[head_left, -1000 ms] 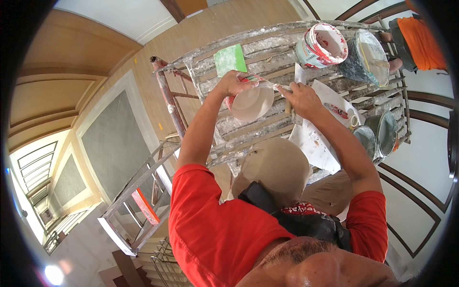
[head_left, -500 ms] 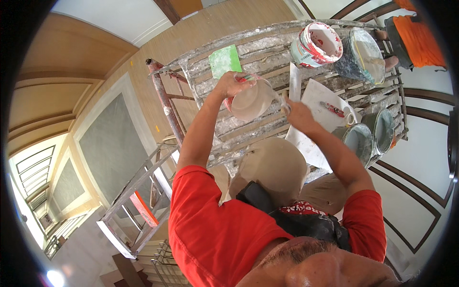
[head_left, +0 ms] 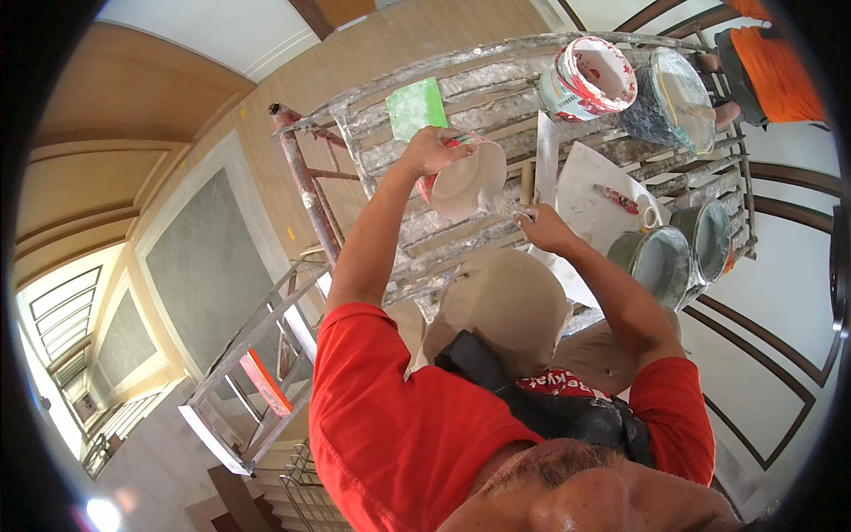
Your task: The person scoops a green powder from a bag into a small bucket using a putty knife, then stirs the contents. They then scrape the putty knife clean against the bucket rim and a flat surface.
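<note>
A small bucket (head_left: 467,180) was held tilted, mouth toward the camera, above the scaffold platform (head_left: 496,97). It was gripped by the left hand (head_left: 432,146) at the upper rim, fingers closed over the edge; the inside looked coated w/ pale paste. Judged fairly light but slippery where smeared, w/ a thin wall likely to flex, so the rim or a bare outer part would be the best hold. The right hand (head_left: 545,229) was closed on a tool handle (head_left: 519,210) at the bucket's mouth; the blade end was too blurred to tell. Judged stiff, easily held at the handle.

Just beside the hands a white board (head_left: 589,199) lay on the planks, w/ a wide scraper (head_left: 546,155) next to it and a green trowel (head_left: 417,106) to the left. A red-and-white pail (head_left: 589,78) and a paint-splashed bucket (head_left: 669,97) stood at the far edge; two more cans (head_left: 678,248) sat to the right. Another person's orange sleeve (head_left: 780,62) showed at the top right corner.
</note>
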A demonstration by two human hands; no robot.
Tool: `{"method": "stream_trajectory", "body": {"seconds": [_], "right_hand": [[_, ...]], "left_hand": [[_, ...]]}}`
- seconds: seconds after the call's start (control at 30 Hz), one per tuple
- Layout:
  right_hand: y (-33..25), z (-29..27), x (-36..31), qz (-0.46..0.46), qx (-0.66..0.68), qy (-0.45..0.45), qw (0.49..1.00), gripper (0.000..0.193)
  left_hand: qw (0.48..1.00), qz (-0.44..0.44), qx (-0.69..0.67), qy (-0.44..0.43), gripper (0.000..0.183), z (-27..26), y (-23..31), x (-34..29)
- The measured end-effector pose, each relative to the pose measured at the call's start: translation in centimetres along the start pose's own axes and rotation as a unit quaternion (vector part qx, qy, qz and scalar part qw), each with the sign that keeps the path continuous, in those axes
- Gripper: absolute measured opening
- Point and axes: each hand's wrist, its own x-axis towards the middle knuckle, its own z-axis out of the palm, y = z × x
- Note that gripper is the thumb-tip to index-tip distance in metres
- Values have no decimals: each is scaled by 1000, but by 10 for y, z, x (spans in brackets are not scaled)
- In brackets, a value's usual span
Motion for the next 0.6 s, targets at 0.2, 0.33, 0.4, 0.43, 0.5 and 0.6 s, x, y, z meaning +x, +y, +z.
{"method": "stream_trajectory", "body": {"seconds": [0.2,0.33,0.4,0.43,0.5,0.6], "right_hand": [[-58,-56,9,12,-146,30,989,43],[28,19,-6,-14,-86,63,994,50],[1,7,-1,-54,-65,8,996,51],[-19,-3,-1,-74,-52,-18,996,53],[-48,-35,10,-173,-236,37,956,57],[-57,-67,34,-219,-349,87,907,61]], "left_hand": [[998,-60,-31,-11,69,-4,-9,-6],[1000,0,5,-3,67,3,3,8],[999,23,35,17,59,7,-3,4],[999,15,35,7,60,4,2,0],[999,7,35,-22,61,-4,21,-7],[999,-3,27,-27,59,0,19,-2]]}}
